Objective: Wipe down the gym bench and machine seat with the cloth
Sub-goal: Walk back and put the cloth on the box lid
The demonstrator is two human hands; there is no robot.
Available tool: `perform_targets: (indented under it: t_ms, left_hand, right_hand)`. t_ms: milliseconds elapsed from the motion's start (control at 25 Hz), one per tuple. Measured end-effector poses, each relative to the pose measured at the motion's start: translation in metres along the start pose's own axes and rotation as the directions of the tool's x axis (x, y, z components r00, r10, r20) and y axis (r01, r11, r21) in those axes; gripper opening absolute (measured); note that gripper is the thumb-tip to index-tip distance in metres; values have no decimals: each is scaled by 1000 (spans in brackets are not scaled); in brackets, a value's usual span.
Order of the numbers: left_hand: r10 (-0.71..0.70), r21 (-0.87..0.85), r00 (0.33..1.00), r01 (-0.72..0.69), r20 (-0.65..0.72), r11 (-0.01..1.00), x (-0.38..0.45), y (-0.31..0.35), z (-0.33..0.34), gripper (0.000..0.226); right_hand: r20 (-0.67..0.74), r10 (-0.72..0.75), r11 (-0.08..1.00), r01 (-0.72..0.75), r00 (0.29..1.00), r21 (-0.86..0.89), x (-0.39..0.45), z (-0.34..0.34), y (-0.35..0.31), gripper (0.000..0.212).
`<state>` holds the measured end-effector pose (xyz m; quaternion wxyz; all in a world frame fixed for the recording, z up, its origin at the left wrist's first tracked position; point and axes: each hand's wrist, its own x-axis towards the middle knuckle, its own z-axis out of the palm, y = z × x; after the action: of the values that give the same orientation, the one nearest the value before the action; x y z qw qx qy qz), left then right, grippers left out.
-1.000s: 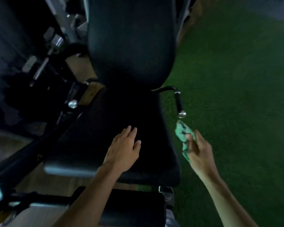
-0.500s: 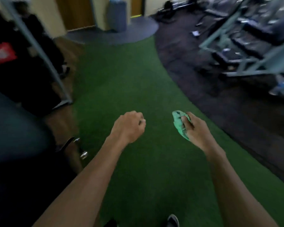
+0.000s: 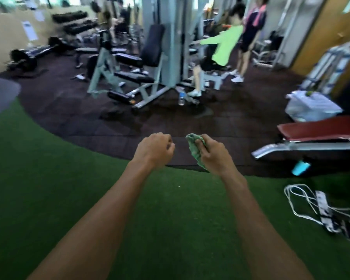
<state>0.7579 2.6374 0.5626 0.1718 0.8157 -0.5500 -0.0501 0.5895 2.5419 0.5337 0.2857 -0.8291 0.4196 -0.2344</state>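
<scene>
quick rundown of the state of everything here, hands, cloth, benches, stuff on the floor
left hand: loosely curled, empty
right hand: grip closed on the cloth
green cloth: bunched, held in the air
red bench: flat, unoccupied, untouched
black machine seat: unoccupied
water bottle: upright on the dark floor
blue cup: tipped under the red bench
power strip: lying on the turf, cord loose

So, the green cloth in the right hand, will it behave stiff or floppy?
Probably floppy: the green cloth bunches in the right hand and its lower end droops. It seems light, since a loose grip holds it.
</scene>
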Motion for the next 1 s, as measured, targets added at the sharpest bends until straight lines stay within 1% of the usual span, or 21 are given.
perform_targets:
  t_ms: [80, 200, 280, 360, 480, 600, 760, 920, 1000]
  left_hand:
    - [85, 1, 996, -85, 42, 996, 48, 19, 20, 31]
    - [218, -1, 968, -219, 126, 976, 130, 46, 56, 31]
    - [306, -4, 936, -310, 175, 951, 191, 58, 76, 30]
    - [376, -9, 905, -382, 199, 924, 237, 61, 85, 28]
    - [491, -27, 843, -498, 222, 867, 340, 65, 95, 27]
    - [549, -30, 798, -560, 247, 828, 444, 82, 109, 26]
    - [626, -39, 733, -641, 268, 767, 552, 131, 146, 28]
    - [687, -74, 675, -697, 270, 714, 683, 212, 203, 27]
    - [689, -85, 675, -695, 264, 714, 751, 254, 226, 27]
  right_hand:
    - [-59, 34, 999, -36, 998, -36, 22, -17, 25, 27]
    - [-131, 135, 979, -153, 982, -134, 68, -29, 70, 30]
    - [-183, 214, 952, -247, 960, -183, 108, -23, 100, 33]
    - [-219, 240, 936, -285, 946, -208, 139, -16, 118, 39]
    - [-306, 290, 900, -367, 907, -234, 212, -12, 143, 45]
    - [-401, 270, 869, -400, 876, -289, 292, -29, 167, 45]
    - [-492, 285, 822, -474, 822, -315, 379, -65, 224, 44]
    - [-576, 308, 785, -544, 757, -295, 482, -111, 319, 43]
    - [-601, 334, 783, -569, 726, -252, 539, -141, 370, 40]
